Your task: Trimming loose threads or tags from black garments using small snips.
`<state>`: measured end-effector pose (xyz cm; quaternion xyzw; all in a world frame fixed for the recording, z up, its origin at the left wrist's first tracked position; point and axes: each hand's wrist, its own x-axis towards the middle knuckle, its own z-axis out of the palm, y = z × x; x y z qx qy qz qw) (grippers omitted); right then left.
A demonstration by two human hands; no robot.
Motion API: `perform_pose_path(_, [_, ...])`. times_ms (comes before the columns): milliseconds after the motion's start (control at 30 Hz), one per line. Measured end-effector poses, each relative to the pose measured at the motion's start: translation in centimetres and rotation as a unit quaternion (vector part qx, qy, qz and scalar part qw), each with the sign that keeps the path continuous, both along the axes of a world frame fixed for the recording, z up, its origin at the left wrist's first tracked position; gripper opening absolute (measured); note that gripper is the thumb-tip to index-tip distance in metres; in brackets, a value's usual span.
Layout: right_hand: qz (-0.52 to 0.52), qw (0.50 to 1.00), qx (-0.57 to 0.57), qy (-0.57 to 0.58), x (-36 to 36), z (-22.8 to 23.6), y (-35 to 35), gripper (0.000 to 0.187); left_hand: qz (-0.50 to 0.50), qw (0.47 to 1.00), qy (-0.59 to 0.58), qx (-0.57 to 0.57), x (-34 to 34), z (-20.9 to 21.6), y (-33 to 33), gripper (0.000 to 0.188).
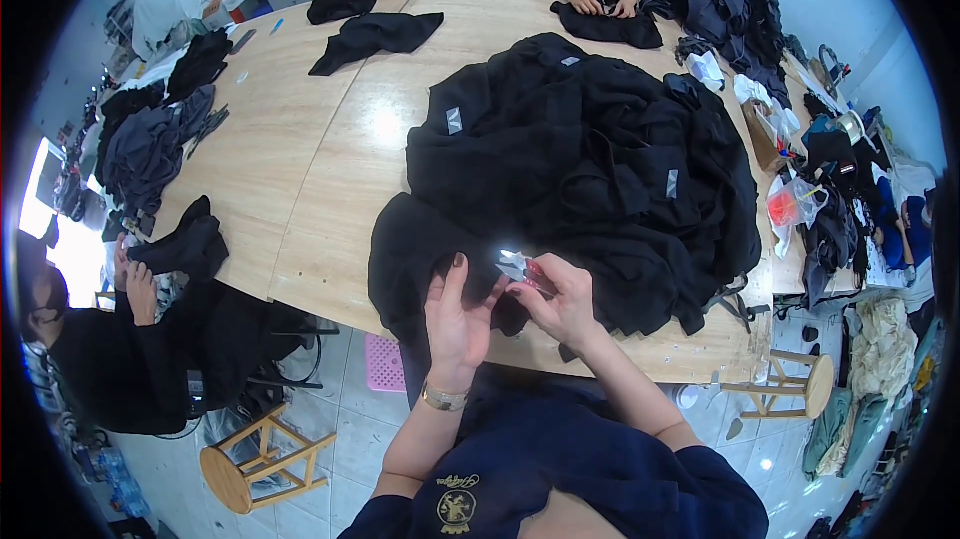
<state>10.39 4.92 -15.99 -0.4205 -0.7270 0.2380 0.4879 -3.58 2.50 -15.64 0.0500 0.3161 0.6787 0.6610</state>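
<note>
My right hand (562, 301) is closed around small thread snips (528, 273) with red handles, their bright blades pointing up and left. Facing it, my left hand (458, 324) has its thumb raised and its fingers curled at the near edge of a black garment (425, 249); part of the cloth lies between thumb and fingers. The snips' blades are close to the left fingertips, over the dark cloth. Just beyond both hands spreads a large heap of black garments (590, 159) with several small pale labels. Any thread at the blades is too small to make out.
Across the wooden table (330, 199), two people handle black pieces; another person (120, 339) sits at the left with black cloth (190, 244). Dark garments lie along the left edge. Wooden stools (228, 479) stand on both sides. A plastic bag with something red (790, 204) sits at right.
</note>
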Motion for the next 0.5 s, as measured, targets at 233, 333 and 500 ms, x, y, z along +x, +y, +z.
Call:
perform_pose_path(233, [-0.029, 0.990, 0.095, -0.105, 0.08, -0.74, 0.38, 0.029, 0.008, 0.999, 0.016, 0.029, 0.17, -0.32, -0.03, 0.016])
perform_pose_path(333, [-0.038, 0.987, 0.107, -0.114, -0.06, -1.05, 0.51, 0.029, 0.012, 0.999, 0.030, 0.037, 0.25, -0.01, -0.10, 0.016])
perform_pose_path(500, [-0.043, 0.982, 0.127, -0.130, -0.20, -0.64, 0.63, 0.031, 0.027, 0.998, 0.046, 0.046, 0.41, -0.30, -0.18, 0.018])
